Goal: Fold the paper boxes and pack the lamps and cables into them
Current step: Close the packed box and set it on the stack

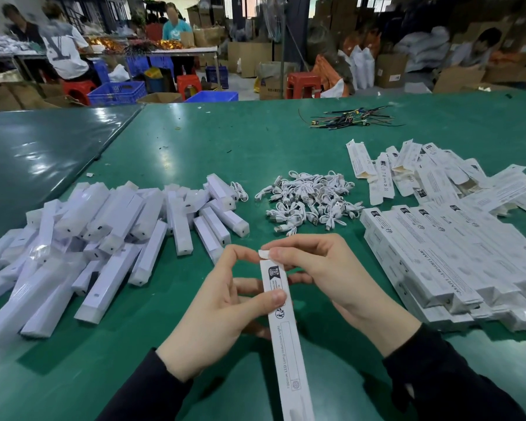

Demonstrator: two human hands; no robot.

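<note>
Green worktop (195, 141) under me: my left hand (222, 317) grips a long paper box (283, 332) upright-tilted, my right hand (325, 275) pinching its top flap (263, 254).

Green table (195, 141), shiny, with a darker green table (43, 147) just beside it on the left. Bundle of thin coloured wires (346, 119) lying far back on the green table. Behind the tables, blue plastic crates (117, 92) and red stools (303, 84) on the floor. Brown cardboard boxes (389, 69) stacked at the back right. People sitting at a far table (182, 50), one in a white shirt (63, 51), one in a blue shirt (175, 28).
</note>
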